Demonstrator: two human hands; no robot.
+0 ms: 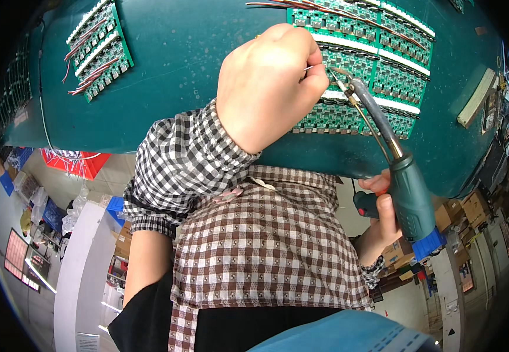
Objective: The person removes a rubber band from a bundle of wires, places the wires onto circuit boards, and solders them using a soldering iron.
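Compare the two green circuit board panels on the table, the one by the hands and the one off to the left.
The right panel is larger, with many rows; the left panel is narrower. The left hand and the soldering iron in the right hand work at the right panel; the left panel lies untouched. Both are green with red wires.

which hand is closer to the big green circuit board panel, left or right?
Left. The left hand is over the green circuit board panel, pinching a thin wire at its edge. The right hand is below the table edge, gripping the soldering iron, whose tip reaches the panel.
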